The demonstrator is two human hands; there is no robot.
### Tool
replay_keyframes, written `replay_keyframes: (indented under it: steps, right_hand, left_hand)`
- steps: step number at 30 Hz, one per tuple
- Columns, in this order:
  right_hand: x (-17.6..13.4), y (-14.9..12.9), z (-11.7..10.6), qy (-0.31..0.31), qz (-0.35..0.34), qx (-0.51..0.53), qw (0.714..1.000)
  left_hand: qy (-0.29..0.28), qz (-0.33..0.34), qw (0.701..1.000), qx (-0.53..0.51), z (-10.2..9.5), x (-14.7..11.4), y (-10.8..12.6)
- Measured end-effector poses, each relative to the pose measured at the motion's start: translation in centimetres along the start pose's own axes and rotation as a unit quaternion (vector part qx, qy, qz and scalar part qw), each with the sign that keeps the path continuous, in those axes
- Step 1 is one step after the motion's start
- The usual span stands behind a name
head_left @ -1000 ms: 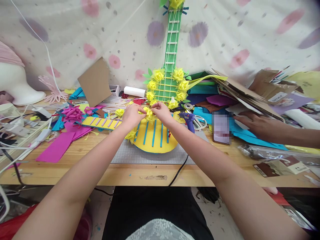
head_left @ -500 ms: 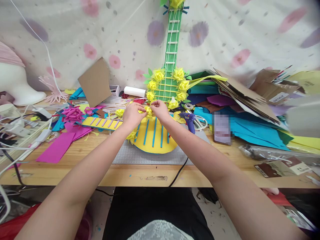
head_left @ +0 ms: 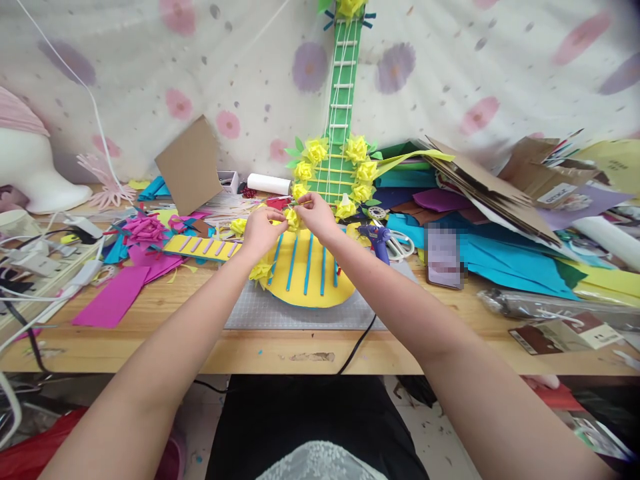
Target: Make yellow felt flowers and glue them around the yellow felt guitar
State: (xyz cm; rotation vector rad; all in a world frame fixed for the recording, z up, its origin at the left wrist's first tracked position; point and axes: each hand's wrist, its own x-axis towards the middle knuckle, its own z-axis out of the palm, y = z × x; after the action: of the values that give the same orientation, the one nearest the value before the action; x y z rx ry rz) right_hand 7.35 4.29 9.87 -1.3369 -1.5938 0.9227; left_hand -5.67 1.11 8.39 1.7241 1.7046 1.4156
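Observation:
A yellow paper flower (head_left: 292, 219) is pinched between the fingertips of my right hand (head_left: 316, 215), over the far edge of a yellow paper guitar body (head_left: 313, 283) with blue strips. My left hand (head_left: 265, 230) is close on the flower's left side, its thumb and fingers curled together; whether they grip a petal is too small to see. The guitar's neck (head_left: 203, 247) with lilac strips reaches left. Another yellow flower (head_left: 261, 270) sits at the body's left edge. Behind, a green paper guitar (head_left: 344, 100) with yellow flowers stands upright against the curtain.
A blue glue gun (head_left: 377, 241) lies right of my right wrist, near white-handled scissors (head_left: 400, 245). Magenta paper (head_left: 113, 297) and white cables are on the left. A phone (head_left: 443, 255), coloured sheets and cardboard (head_left: 493, 180) crowd the right. A grey cutting mat (head_left: 280, 317) lies beneath the guitar.
My right hand has shifted slightly left and up with the flower. The left hand has moved slightly left, and more of the flower shows between the hands.

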Motion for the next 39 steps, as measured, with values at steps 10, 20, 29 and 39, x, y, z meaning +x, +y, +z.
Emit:
replay_keyframes:
  steps: [10, 20, 29, 39]
  right_hand:
    - [-1.2, -0.6, -12.2, 0.185, -0.220, 0.087, 0.954]
    - [-4.5, 12.2, -14.4, 0.169, -0.034, 0.060, 0.983]
    - [-5.5, 12.0, -13.7, 0.083, 0.045, -0.144, 0.985]
    - [-4.9, 13.4, -12.7, 0.130, 0.097, -0.263, 0.951]
  left_hand:
    - [0.147, -0.223, 0.910, -0.316, -2.7, 0.5, -0.5]
    - [0.193, -0.278, 0.815, -0.471, -3.5, -0.7, -1.7]
    - [0.149, -0.255, 0.843, -0.451, -4.1, -1.3, -2.5]
    - [0.116, -0.261, 0.860, -0.422, -4.2, -1.9, -2.9]
